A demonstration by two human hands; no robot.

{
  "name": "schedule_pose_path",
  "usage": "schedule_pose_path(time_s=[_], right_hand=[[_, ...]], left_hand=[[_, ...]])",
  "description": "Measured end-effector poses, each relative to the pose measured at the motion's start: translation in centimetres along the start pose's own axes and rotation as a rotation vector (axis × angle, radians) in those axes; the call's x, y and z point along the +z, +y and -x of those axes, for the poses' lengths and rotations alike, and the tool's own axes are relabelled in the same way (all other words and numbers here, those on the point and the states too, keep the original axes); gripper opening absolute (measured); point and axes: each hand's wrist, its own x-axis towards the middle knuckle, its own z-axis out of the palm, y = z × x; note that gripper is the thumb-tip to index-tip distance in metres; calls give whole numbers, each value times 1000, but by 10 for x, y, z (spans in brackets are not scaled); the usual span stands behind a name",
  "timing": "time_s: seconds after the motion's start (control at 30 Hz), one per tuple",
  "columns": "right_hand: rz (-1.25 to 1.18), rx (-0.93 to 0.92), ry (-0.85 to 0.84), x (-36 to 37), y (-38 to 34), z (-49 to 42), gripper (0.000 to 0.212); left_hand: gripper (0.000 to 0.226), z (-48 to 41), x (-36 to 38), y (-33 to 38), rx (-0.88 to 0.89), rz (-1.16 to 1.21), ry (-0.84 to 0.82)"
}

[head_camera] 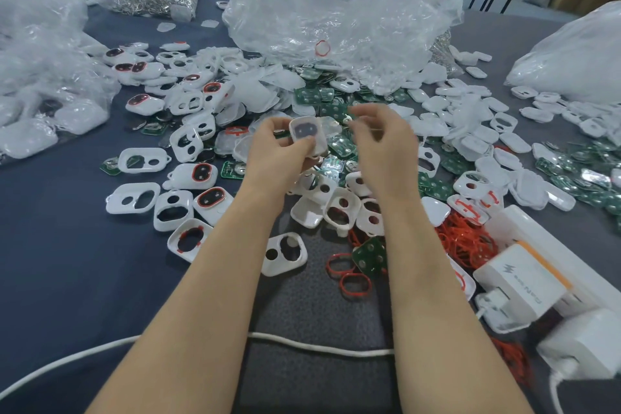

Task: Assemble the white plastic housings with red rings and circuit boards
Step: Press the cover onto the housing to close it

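One white housing point(306, 136) is gripped in the left hand point(279, 148), raised above the blue table point(67, 262). The right hand point(383, 144) is held just beside it, fingers curled and blurred; whether anything is pinched cannot be told. Housings, green circuit boards point(314, 96) and red rings point(351, 284) are heaped beyond counting. Three clear bags point(336, 10) crowd the far edge. Bare cloth is left near the forearms, crossed by one white cable point(319, 344).

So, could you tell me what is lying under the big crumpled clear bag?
Green circuit boards and white housings poke out beneath the clear bag; anything deeper underneath is covered.
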Motion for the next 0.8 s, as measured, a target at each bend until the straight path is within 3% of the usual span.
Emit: schedule_pose_path(time_s=[0.1, 0.3, 0.43, 0.53, 0.7, 0.8], right_hand=[[221, 166, 115, -23, 10, -8, 25], [555, 249, -297, -25, 16, -7, 39], [619, 260, -309, -18, 16, -10, 38], [555, 257, -175, -17, 19, -7, 29], [383, 197, 74, -17, 18, -6, 21], [-13, 186, 107, -19, 14, -7, 19]], left_hand=[[24, -3, -2, 1, 9, 7, 20], [21, -2, -1, 1, 0, 33, -7], [21, -2, 0, 2, -6, 38, -7], [10, -1, 0, 2, -31, 58, -10], [16, -3, -1, 1, -13, 21, -1], [20, -2, 0, 0, 20, -34, -1]])
